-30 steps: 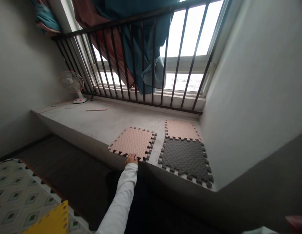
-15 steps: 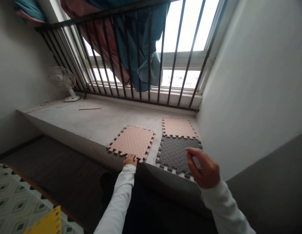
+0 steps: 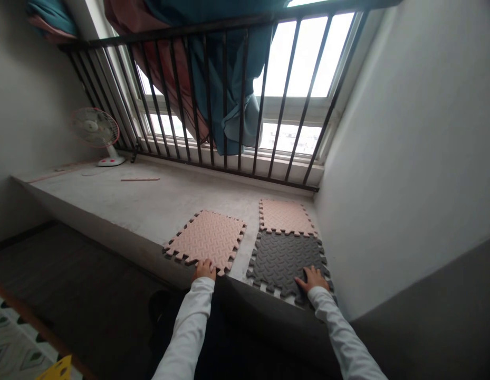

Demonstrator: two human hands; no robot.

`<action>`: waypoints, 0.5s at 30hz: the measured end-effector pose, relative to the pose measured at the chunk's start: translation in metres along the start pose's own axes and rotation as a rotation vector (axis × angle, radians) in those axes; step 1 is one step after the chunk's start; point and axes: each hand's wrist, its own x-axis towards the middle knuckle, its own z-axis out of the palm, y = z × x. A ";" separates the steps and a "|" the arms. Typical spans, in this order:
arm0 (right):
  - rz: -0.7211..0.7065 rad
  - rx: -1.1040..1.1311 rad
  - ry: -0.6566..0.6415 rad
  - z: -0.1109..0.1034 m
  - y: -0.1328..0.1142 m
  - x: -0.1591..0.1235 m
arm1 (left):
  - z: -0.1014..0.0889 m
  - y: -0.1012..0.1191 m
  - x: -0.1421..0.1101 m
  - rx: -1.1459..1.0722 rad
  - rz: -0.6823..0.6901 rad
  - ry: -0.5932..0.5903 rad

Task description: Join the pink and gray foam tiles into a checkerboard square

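Observation:
My left hand (image 3: pixel 204 269) is at the near edge of a pink foam mat tile (image 3: pixel 211 237), its fingers closed over the toothed border; the thumb is hidden. That tile lies on the ledge with its front corner at the ledge's edge. My right hand (image 3: pixel 313 279) rests with fingers spread on the near right part of a dark grey foam mat tile (image 3: pixel 284 258). Behind the grey tile, a second pink foam mat tile (image 3: pixel 286 216) lies against its far edge. A strip of bare ledge separates the left pink tile from these two.
The pale ledge (image 3: pixel 150 203) runs below a dark metal railing (image 3: pixel 217 161) with curtains (image 3: pixel 213 95) behind it. A fan (image 3: pixel 98 129) and a thin stick (image 3: pixel 140 179) are at left. A white wall (image 3: pixel 387 184) bounds the right; a yellow piece (image 3: pixel 57 369) shows at lower left.
My right hand has come down from above the grey tile and now lies on it with fingers spread. My left hand remains at the pink tile's near edge. The view has shifted slightly.

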 end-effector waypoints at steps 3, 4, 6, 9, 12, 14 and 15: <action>0.007 -0.031 0.004 -0.001 -0.002 0.002 | 0.001 0.000 0.000 -0.004 -0.011 0.013; 0.011 -0.031 -0.002 -0.003 -0.003 0.004 | 0.001 0.000 0.000 -0.005 -0.011 0.015; 0.003 -0.006 -0.020 -0.008 -0.006 0.008 | 0.001 -0.002 0.000 -0.010 -0.001 0.017; -0.026 0.094 -0.022 -0.019 -0.019 0.021 | 0.003 -0.005 -0.001 -0.035 0.012 0.020; -0.033 0.190 -0.016 -0.028 -0.043 0.041 | 0.008 -0.007 -0.001 -0.050 0.009 0.013; -0.036 0.213 -0.020 -0.032 -0.062 0.056 | 0.010 -0.008 -0.002 -0.050 0.015 0.001; -0.032 0.212 -0.019 -0.034 -0.070 0.063 | 0.011 -0.009 -0.002 -0.052 0.017 -0.008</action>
